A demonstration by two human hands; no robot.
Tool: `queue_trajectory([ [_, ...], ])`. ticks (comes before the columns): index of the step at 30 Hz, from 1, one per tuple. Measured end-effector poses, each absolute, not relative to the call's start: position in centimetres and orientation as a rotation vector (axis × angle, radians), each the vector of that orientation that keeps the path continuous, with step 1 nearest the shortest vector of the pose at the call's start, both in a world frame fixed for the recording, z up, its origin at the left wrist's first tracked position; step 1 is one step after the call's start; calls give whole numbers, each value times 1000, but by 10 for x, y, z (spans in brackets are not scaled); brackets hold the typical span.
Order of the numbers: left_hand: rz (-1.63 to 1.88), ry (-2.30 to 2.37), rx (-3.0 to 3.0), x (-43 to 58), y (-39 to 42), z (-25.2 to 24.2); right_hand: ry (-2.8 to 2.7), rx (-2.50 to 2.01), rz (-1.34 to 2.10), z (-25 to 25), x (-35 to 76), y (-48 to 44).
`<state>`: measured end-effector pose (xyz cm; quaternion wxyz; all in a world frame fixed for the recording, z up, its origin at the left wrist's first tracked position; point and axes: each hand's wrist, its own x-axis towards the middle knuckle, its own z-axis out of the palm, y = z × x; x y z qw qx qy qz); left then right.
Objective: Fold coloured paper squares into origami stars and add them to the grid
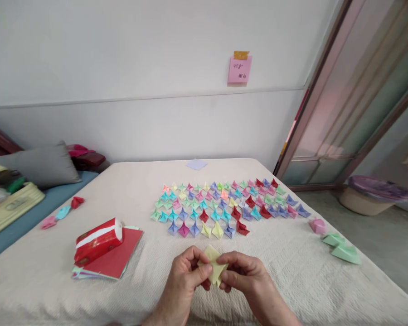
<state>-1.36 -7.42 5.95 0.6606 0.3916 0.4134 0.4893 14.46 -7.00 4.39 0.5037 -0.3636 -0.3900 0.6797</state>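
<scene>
Both of my hands pinch a pale yellow folded paper piece (213, 267) just above the cream bedspread (292, 262), near its front edge. My left hand (183, 283) grips the paper's left side with thumb and fingers closed. My right hand (245, 276) holds the right side, fingers curled together. Beyond the hands lie several small folded paper shapes (224, 206) in many colours, set out in rows.
A red packet (98, 240) rests on a stack of coloured paper sheets (117, 260) at the left. Green folded pieces (343, 249) and a pink one (318, 225) sit at the right edge. A grey pillow (41, 165), a basin (374, 194) on the floor, a pink wall note (240, 69).
</scene>
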Motion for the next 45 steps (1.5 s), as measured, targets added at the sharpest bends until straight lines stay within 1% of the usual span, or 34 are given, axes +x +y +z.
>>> queue_trajectory([
  [8,1093,1003,1025,-16,-73,54,-981,-997,1549,48,140,-73],
  [22,1088,923,1037,-14,-73,51,-1080,-935,1332,41,139,-78],
  [31,1096,905,1045,-14,-73,50,-1167,-1018,1291,43,141,-79],
  [37,1133,937,1036,-13,-71,47,-1136,-980,1354,48,139,-77],
  [41,1147,910,1027,-11,-72,48,-1226,-981,1344,53,141,-78],
  [45,1151,979,1115,-13,-72,46,-1207,-1031,1354,52,141,-79],
])
